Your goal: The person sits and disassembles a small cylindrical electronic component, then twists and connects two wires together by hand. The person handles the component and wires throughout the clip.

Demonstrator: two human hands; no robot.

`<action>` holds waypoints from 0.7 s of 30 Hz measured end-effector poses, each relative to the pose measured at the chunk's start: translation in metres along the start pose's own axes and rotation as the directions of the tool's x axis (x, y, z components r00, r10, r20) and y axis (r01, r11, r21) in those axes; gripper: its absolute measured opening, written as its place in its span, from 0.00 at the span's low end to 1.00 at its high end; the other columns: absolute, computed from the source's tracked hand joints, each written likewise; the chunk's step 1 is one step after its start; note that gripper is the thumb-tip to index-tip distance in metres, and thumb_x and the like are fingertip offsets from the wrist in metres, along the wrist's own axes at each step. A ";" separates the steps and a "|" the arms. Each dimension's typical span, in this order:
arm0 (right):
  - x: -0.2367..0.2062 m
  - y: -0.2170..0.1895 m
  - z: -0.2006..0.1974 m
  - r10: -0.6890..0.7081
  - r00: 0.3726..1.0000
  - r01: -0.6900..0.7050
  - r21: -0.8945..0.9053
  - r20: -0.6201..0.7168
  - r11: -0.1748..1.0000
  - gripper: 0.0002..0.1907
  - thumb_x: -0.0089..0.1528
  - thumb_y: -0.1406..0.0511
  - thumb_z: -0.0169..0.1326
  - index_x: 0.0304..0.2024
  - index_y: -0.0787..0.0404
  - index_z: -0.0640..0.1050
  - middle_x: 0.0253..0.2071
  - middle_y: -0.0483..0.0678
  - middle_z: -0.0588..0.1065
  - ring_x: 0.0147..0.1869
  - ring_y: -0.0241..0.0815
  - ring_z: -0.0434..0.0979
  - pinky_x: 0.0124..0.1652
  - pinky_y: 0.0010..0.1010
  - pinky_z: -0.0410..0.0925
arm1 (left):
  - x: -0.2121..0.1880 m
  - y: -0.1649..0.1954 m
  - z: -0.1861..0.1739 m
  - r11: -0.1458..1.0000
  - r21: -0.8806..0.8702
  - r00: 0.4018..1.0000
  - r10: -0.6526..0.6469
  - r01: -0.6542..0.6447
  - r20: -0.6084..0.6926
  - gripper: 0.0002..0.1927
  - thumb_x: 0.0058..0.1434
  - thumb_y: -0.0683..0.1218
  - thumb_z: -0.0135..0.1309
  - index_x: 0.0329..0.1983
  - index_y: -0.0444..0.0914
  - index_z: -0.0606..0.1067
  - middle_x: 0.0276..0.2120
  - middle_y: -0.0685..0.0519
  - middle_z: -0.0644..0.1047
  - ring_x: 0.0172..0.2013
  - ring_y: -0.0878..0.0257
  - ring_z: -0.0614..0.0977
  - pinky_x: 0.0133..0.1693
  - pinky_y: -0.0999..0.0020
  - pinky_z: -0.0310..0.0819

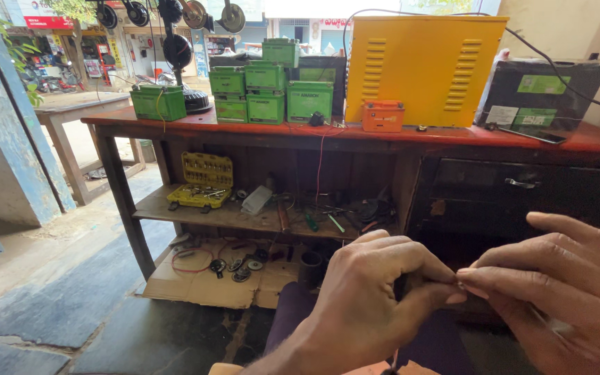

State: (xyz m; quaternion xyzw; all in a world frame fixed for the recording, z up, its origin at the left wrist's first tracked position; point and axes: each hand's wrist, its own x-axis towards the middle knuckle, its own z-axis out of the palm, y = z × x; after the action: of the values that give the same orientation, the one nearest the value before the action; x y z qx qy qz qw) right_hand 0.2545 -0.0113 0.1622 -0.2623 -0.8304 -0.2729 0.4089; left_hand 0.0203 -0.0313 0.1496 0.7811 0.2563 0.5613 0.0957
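Small part, too tiny to identify, pinched where both hands meet: left hand (376,292) fingertips closed on it, right hand (557,285) thumb and forefinger narrowed against the same spot. Fiddling looks mid-way, nothing set down yet. Beyond the hands: red surface (592,139) with green batteries (272,90), yellow charger box (421,69), small orange battery (382,115). Shelf below holds yellow socket case (203,180); cardboard (203,285) on floor left of hands.

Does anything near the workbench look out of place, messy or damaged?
Yes. Small round parts and a red wire lie scattered on torn cardboard on the floor. The yellow tool case sits open among loose tools on the lower shelf.
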 end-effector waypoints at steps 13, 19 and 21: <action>-0.010 0.022 -0.003 0.078 0.997 -0.080 0.099 0.026 0.992 0.08 0.57 0.65 0.62 0.40 0.52 0.83 0.41 0.43 0.80 0.42 0.33 0.82 0.44 0.27 0.76 | 0.005 -0.002 0.000 0.997 0.056 0.998 -0.055 0.055 0.002 0.08 0.59 0.50 0.66 0.32 0.42 0.80 0.28 0.60 0.81 0.31 0.67 0.78 0.38 0.66 0.71; -0.016 0.020 -0.003 0.125 0.990 -0.116 0.115 -0.072 0.987 0.07 0.60 0.68 0.61 0.40 0.53 0.81 0.41 0.45 0.79 0.42 0.35 0.83 0.47 0.28 0.76 | 0.007 -0.002 -0.004 0.979 -0.053 0.974 -0.187 0.195 0.128 0.11 0.62 0.50 0.64 0.40 0.39 0.79 0.30 0.54 0.82 0.32 0.65 0.83 0.38 0.66 0.77; -0.013 0.017 -0.005 0.122 0.992 -0.118 0.121 -0.030 0.986 0.08 0.59 0.69 0.61 0.41 0.54 0.81 0.42 0.45 0.79 0.42 0.36 0.83 0.46 0.27 0.75 | 0.006 -0.003 -0.003 0.881 -0.364 0.942 -0.219 0.302 0.253 0.15 0.60 0.49 0.63 0.46 0.38 0.77 0.36 0.54 0.83 0.39 0.67 0.84 0.44 0.69 0.79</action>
State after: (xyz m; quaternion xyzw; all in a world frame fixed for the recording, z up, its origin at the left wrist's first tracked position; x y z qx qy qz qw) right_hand 0.2752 -0.0056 0.1582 -0.2819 -0.8201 -0.2028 0.4548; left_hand 0.0181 -0.0259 0.1547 0.7568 0.2290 0.5002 0.3530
